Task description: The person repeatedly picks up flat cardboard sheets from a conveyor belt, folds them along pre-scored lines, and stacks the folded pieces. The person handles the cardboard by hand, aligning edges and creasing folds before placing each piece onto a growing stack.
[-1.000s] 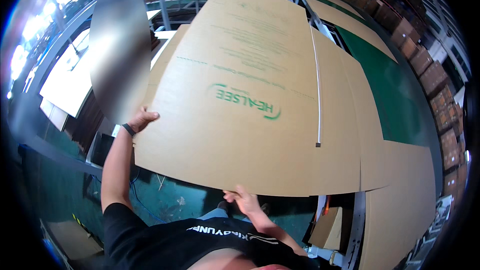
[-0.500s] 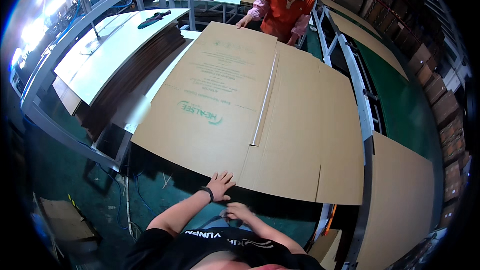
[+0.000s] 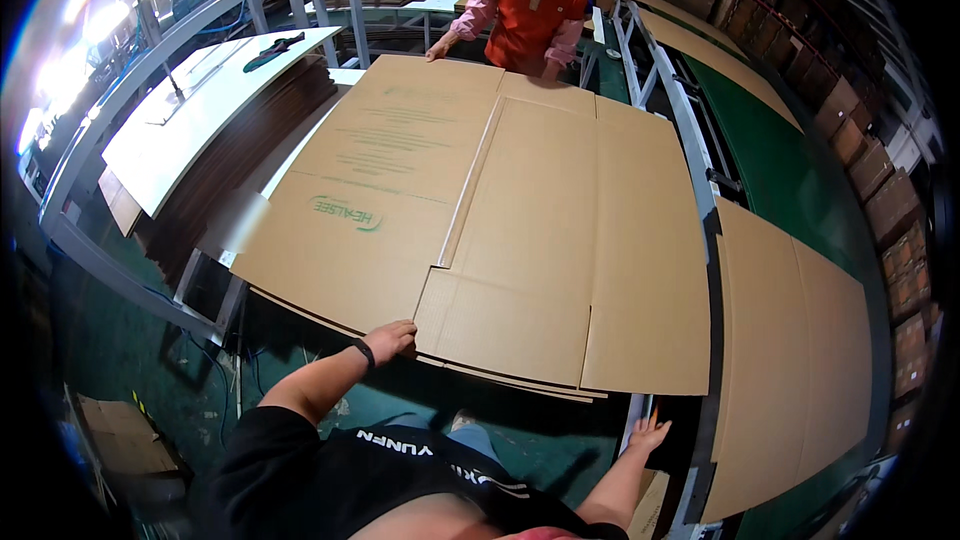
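Note:
A large flat brown cardboard sheet [image 3: 520, 200], with green print on its left part and a long narrow slot, spans the middle of the head view. My left hand [image 3: 390, 339], with a dark band on its wrist, grips the sheet's near edge just left of a cut line; its fingers are bent together there. Beyond the sheet's near right corner, my right hand [image 3: 648, 434] is stretched out with fingers apart and holds nothing. Edges of more cardboard [image 3: 500, 380] show under the top sheet's near side.
A co-worker in an orange shirt [image 3: 535, 10] stands at the far side, one hand on the sheet's far edge. White-topped boards [image 3: 215, 100] are stacked at left by a metal frame [image 3: 130, 285]. On the right, a green conveyor [image 3: 775, 170] carries cardboard [image 3: 790, 340].
My right hand has gone from in front of my body out to the right. My left hand has closed on the near edge. The sheet appears further left, with layers showing beneath it.

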Available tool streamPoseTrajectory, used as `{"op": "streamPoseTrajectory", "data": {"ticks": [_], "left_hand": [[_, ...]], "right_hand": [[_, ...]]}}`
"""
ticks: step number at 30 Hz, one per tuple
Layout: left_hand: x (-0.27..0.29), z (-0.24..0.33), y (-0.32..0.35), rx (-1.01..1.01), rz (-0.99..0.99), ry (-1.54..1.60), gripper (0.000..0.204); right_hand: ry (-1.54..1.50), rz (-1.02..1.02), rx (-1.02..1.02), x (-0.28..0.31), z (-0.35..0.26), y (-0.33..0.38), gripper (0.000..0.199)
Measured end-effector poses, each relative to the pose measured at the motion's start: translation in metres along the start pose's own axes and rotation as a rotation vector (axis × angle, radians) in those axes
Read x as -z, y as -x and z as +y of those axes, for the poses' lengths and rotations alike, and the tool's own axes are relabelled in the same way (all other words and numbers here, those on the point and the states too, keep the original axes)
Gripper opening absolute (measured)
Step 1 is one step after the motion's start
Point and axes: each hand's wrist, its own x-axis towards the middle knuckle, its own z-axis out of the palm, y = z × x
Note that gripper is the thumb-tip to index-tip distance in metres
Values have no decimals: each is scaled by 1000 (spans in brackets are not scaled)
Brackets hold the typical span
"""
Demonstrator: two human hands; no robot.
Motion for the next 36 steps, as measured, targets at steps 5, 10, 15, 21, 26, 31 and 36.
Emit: {"op": "streamPoseTrajectory", "data": {"ticks": [5,10,15,21,26,31,36], "left_hand": [[-14,-10,0,-11,-1,41,19],[-24,-4,-3,83,21,53,15],[-14,-1,-15,46,9,24,15],[-6,-5,-3,22,31,50,12],[-19,-11,-3,31,106,114,11],[-13,-6,0,32,179,150,10],[-14,-8,0,22,239,140,13]], "right_hand": [[-24,-200,120,-47,-38,-22,34],[456,195,-106,-55,-43,-36,26],[-17,-184,36,-93,-64,-35,28],[498,-430,683,-202,-98,170,43],[733,-773,1089,-260,-50,324,57],[990,-1174,1561,-308,24,405,52],[1218,-1441,1498,-286,126,413,58]]}}
